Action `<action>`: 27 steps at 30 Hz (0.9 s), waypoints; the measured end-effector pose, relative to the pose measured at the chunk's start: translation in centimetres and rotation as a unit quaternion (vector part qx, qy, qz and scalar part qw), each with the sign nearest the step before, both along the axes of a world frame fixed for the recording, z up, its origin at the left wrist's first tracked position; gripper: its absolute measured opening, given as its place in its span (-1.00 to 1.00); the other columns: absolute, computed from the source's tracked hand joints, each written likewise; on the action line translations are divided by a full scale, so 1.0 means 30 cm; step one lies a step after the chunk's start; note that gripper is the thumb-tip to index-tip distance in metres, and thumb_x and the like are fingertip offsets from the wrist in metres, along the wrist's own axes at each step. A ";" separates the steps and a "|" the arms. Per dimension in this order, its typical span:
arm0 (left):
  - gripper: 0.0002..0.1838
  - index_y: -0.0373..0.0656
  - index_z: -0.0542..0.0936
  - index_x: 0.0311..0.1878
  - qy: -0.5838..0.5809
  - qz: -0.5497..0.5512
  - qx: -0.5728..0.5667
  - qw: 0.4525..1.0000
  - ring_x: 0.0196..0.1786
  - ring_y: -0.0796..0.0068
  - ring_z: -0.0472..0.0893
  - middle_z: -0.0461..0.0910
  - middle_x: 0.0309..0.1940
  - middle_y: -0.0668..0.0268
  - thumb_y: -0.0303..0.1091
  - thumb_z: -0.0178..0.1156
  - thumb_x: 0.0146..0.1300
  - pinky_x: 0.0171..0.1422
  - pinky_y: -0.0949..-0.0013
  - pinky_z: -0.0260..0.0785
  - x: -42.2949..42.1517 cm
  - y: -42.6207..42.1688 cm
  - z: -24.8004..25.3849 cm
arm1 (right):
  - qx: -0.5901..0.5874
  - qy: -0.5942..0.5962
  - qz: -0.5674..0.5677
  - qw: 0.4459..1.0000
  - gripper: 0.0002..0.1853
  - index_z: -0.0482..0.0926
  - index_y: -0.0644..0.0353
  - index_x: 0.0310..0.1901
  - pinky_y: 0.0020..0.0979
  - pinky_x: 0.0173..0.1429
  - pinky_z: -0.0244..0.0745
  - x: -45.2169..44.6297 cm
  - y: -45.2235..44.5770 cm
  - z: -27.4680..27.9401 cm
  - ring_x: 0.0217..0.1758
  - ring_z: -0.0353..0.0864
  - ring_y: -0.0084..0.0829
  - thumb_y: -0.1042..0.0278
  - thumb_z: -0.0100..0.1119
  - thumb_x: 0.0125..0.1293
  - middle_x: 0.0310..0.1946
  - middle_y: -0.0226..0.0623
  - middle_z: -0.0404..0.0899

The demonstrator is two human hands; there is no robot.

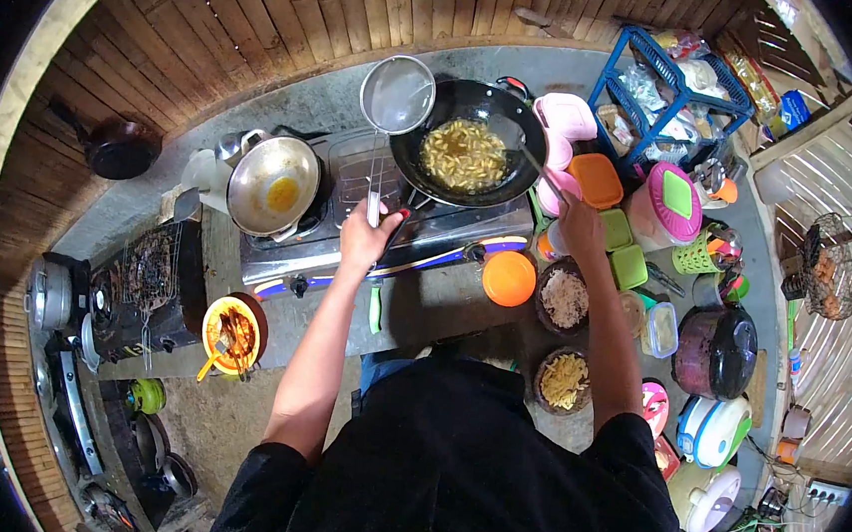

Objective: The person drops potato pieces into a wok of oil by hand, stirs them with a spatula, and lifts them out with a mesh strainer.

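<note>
Fingers closed, my left hand (366, 235) grips a seemingly light, stiff strainer (397, 96) by its handle, the surest hold, mesh beyond it, as my right hand (576, 222) clasps a long-handled utensil (534, 160) toward the wok (467, 100) ahead-left.

We see here a grey counter (463, 304) that runs beneath the wall and bends along both sides. Upon it, at centre, we find a metal stove (271, 262); at left, an orange bowl (258, 331) with dark red sauce and utensils. In front of the stove we note a green-handled knife (376, 309) and, to its right, a round orange lid (509, 279). Further right we observe a dark bowl (553, 327) of pale shreds, green boxes (629, 268), a square orange box (596, 181), a pink-lidded tub (655, 227) and a dark lidded pot (696, 355). At upper right we mark a blue rack (612, 73).
</note>
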State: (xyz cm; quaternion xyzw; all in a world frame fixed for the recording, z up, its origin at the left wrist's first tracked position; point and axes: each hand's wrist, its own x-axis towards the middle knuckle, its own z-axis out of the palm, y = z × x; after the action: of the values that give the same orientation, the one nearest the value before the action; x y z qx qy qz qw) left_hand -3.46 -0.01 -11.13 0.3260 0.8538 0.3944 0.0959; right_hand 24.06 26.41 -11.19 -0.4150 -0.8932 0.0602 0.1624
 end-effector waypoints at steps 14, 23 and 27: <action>-0.53 -0.16 0.49 -0.26 0.000 -0.001 -0.029 1.000 -0.18 -0.02 0.64 0.62 -0.30 0.08 -0.13 0.54 -0.07 -0.09 0.05 0.45 0.041 -0.022 -0.037 | -0.079 0.134 0.053 0.986 -0.69 0.58 0.16 0.03 -0.05 -0.09 0.54 -0.093 0.085 0.013 -0.16 0.66 0.03 0.20 0.05 0.36 -0.25 0.08 0.65; -0.50 -0.14 0.48 -0.24 -0.022 -0.002 -0.049 0.999 -0.31 0.03 0.67 0.64 -0.48 0.10 0.01 0.48 0.01 -0.18 0.07 0.46 0.040 -0.009 -0.063 | -0.143 0.140 0.117 0.973 -0.70 0.65 0.17 -0.03 -0.17 -0.05 0.55 -0.183 0.157 -0.161 -0.14 0.67 -0.04 0.22 0.08 0.33 -0.19 0.01 0.67; -0.50 -0.13 0.50 -0.21 -0.053 0.000 -0.068 0.996 -0.22 -0.10 0.66 0.66 -0.39 0.01 0.06 0.44 0.04 -0.14 -0.02 0.46 0.038 -0.003 -0.066 | -0.244 0.161 0.141 0.946 -0.68 0.62 0.19 0.01 -0.22 -0.05 0.53 -0.140 0.109 -0.128 -0.12 0.68 -0.08 0.22 0.14 0.31 -0.21 0.02 0.67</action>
State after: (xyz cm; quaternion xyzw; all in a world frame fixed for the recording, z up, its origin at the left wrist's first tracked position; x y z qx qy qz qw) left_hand -2.32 -0.11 -13.11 0.2977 0.8721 0.3525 0.1629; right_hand 19.86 29.69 -15.04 -0.2962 -0.8626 0.3644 0.1882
